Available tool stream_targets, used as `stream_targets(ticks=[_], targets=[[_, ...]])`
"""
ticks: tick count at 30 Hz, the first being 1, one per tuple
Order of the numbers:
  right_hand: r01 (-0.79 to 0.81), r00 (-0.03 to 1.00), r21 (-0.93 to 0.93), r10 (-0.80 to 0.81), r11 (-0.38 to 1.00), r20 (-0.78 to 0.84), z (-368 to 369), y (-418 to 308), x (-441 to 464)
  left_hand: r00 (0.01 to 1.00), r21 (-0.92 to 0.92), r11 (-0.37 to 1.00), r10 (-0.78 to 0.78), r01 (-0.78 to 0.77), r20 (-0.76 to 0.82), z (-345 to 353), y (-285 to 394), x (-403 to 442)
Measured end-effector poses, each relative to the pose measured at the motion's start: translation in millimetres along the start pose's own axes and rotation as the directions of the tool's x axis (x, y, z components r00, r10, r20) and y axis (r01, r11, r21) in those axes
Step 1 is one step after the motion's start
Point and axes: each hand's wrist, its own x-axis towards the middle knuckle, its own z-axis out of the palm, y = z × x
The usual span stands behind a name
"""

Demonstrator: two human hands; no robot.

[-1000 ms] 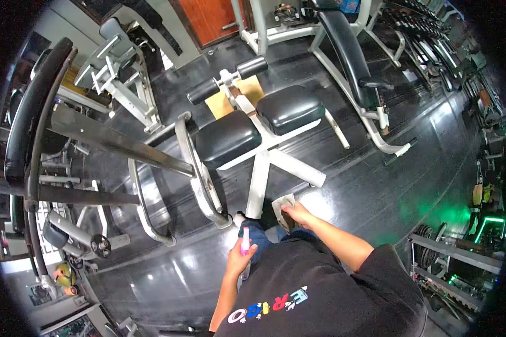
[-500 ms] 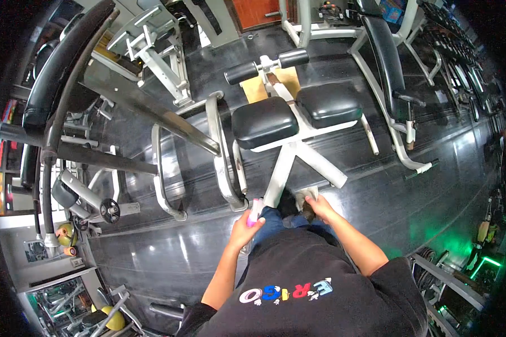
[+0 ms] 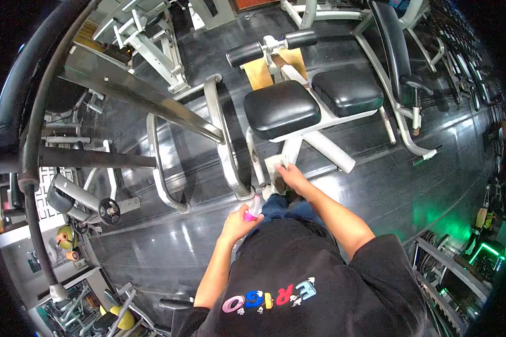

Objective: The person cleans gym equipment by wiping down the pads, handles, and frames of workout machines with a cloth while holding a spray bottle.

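Observation:
My left hand (image 3: 237,226) is closed around a small bottle with a pink part and a clear-whitish part (image 3: 254,210), held in front of my left thigh. In my right hand (image 3: 293,178) is a pale cloth (image 3: 274,164), pinched between thumb and fingers. The cloth is at the lower part of the bench's white metal frame (image 3: 291,150); whether it touches the frame I cannot tell. Above my hands, two black padded cushions (image 3: 281,109) sit on that frame, with black foam rollers (image 3: 245,54) at its far end.
A machine with a thick grey beam (image 3: 146,101) and curved metal legs (image 3: 230,151) stands close on the left. Another padded bench (image 3: 392,53) is at the right. A weight rack (image 3: 452,267) stands at lower right. Dark glossy flooring (image 3: 365,180) lies beneath.
My right hand has moved left and forward with the cloth, toward the bench frame. The left hand still holds the bottle, slightly lower left. The view has shifted nearer the bench.

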Motion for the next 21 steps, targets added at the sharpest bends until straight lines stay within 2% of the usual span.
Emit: stream_targets(ticks=[2, 5, 7, 8, 9, 10, 11, 13, 14, 15, 16, 17, 19, 20, 21], targets=[[0.036, 0.995, 0.086, -0.027, 0.996, -0.099, 16.4, -26.0, 4.9, 1.0, 0.014, 1.0, 0.014, -0.015, 0.02, -6.4, -3.3, 4.1], [-0.04, 0.992, 0.116, 0.054, 0.992, -0.118, 34.4, -47.7, 12.2, 0.999, 0.038, 0.999, 0.035, -0.037, 0.038, -16.8, -6.9, 5.9], [-0.035, 0.985, 0.11, 0.053, 0.993, -0.165, 49.9, -35.7, 24.6, 0.998, 0.046, 0.998, 0.051, -0.053, 0.042, -23.5, -10.7, 9.8], [0.203, 0.967, 0.001, -0.201, 0.979, -0.156, 58.0, -21.6, 28.5, 0.997, -0.003, 0.997, 0.075, -0.075, 0.029, -25.6, -13.2, 10.9], [0.43, 0.89, -0.105, -0.44, 0.897, -0.118, 65.0, -7.9, 29.3, 0.995, -0.053, 0.994, 0.1, -0.099, 0.015, -26.9, -15.5, 12.2], [0.553, 0.755, -0.303, -0.621, 0.776, -0.211, 74.0, -1.0, 16.8, 0.995, -0.058, 0.993, 0.101, -0.099, 0.019, -29.7, -16.2, 12.7], [0.548, 0.758, -0.308, -0.618, 0.777, -0.211, 75.1, 5.8, 4.3, 0.995, -0.065, 0.993, 0.1, -0.1, -0.008, -32.6, -16.8, 13.0], [0.627, 0.685, -0.466, -0.727, 0.624, -0.052, 63.3, 10.2, -24.4, 0.994, -0.077, 0.991, 0.105, -0.108, -0.031, -36.0, -21.1, 15.3], [0.624, 0.685, -0.473, -0.727, 0.622, -0.051, 57.3, 18.2, -29.5, 0.993, -0.098, 0.989, 0.111, -0.115, -0.045, -37.4, -25.8, 16.6], [0.5, 0.848, -0.246, -0.527, 0.83, -0.056, 51.3, 22.0, -33.3, 0.992, -0.12, 0.985, 0.115, -0.122, -0.06, -38.9, -30.3, 17.8], [0.298, 0.955, -0.012, -0.298, 0.955, 0.0, 47.4, 25.1, -34.7, 0.991, -0.125, 0.984, 0.118, -0.124, -0.058, -39.6, -34.6, 18.3], [0.073, 0.997, 0.07, -0.072, 0.995, -0.012, 38.6, 28.8, -38.0, 0.99, -0.12, 0.984, 0.127, -0.133, -0.053, -40.1, -38.4, 19.2], [-0.04, 0.999, 0.152, 0.04, 0.988, 0.004, 30.7, 27.2, -38.4, 0.989, -0.116, 0.982, 0.141, -0.146, -0.048, -43.6, -40.1, 20.5], [-0.04, 0.999, 0.152, 0.04, 0.988, 0.003, 31.9, 26.9, -37.7, 0.99, -0.117, 0.984, 0.134, -0.137, -0.033, -44.8, -41.3, 19.9], [0.057, 0.997, 0.052, -0.054, 0.997, -0.061, 36.6, 8.9, -41.7, 0.992, -0.117, 0.985, 0.124, -0.125, -0.017, -46.3, -42.2, 19.1]])
